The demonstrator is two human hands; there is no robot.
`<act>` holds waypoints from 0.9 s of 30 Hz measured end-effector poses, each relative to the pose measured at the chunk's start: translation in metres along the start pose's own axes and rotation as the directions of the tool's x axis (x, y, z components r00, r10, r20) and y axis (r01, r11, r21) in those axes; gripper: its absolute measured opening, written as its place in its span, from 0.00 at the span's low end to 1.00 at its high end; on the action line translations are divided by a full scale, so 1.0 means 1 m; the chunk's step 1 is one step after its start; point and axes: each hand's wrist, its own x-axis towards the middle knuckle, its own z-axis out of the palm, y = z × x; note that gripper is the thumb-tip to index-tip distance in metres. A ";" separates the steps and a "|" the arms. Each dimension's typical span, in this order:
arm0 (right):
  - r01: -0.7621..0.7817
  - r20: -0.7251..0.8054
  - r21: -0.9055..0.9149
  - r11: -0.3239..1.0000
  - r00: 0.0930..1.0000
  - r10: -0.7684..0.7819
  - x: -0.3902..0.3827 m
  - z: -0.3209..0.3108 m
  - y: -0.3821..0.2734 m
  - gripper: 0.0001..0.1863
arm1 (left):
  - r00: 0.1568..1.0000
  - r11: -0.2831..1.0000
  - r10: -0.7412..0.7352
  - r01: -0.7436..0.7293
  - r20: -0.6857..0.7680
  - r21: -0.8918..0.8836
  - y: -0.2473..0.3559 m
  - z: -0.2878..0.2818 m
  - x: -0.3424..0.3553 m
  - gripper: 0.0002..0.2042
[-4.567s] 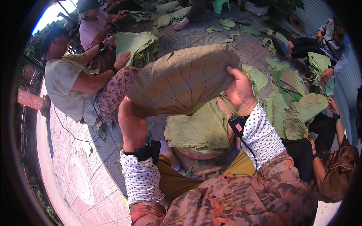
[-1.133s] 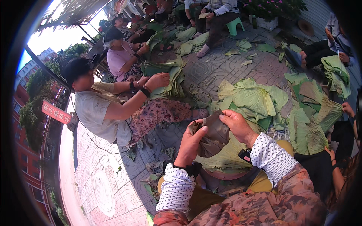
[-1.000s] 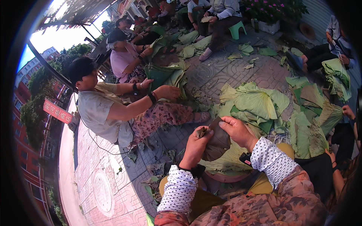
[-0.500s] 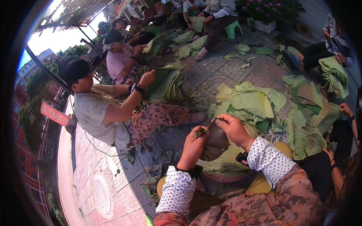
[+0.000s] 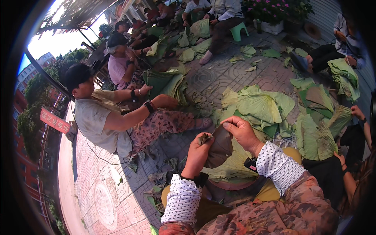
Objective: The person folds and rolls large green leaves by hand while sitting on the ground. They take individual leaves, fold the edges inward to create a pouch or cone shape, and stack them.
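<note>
Between my two hands is a brownish dried leaf (image 5: 220, 148), held up in front of me. My left hand (image 5: 197, 154) is closed round a crumpled, gathered part of it, whose end pokes out above the fingers. With thumb and forefinger my right hand (image 5: 243, 135) pinches the leaf's upper edge. Below my hands, large yellow-green leaves (image 5: 231, 168) lie over a round reddish basin or stool (image 5: 231, 185), mostly covered. Just beyond, a pile of big pale green leaves (image 5: 258, 105) rests on the paving.
To the left sits a person (image 5: 102, 113) handling a stack of green leaves (image 5: 168, 86). At the right, another leaf bundle (image 5: 315, 133) is near someone's hands. A green stool (image 5: 238, 31) and flower planter (image 5: 274, 27) stand farther back. Leaf scraps litter the paving.
My hands keep their hold on the leaf, spreading slightly farther apart with more of it showing. The person at left has lowered their hands onto the leaf stack.
</note>
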 end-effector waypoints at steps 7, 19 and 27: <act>0.005 0.015 0.003 1.000 1.000 -0.005 0.003 -0.001 -0.002 0.08 | 1.000 0.999 -0.007 0.007 -0.009 -0.054 -0.001 -0.002 0.003 0.03; -0.016 0.005 0.013 1.000 1.000 0.015 0.003 -0.003 -0.002 0.08 | 1.000 1.000 -0.010 0.010 -0.008 -0.013 0.001 0.000 0.004 0.03; -0.005 0.000 0.023 1.000 1.000 0.005 0.003 -0.004 -0.001 0.08 | 1.000 1.000 0.003 -0.003 -0.009 -0.016 -0.003 0.000 0.006 0.04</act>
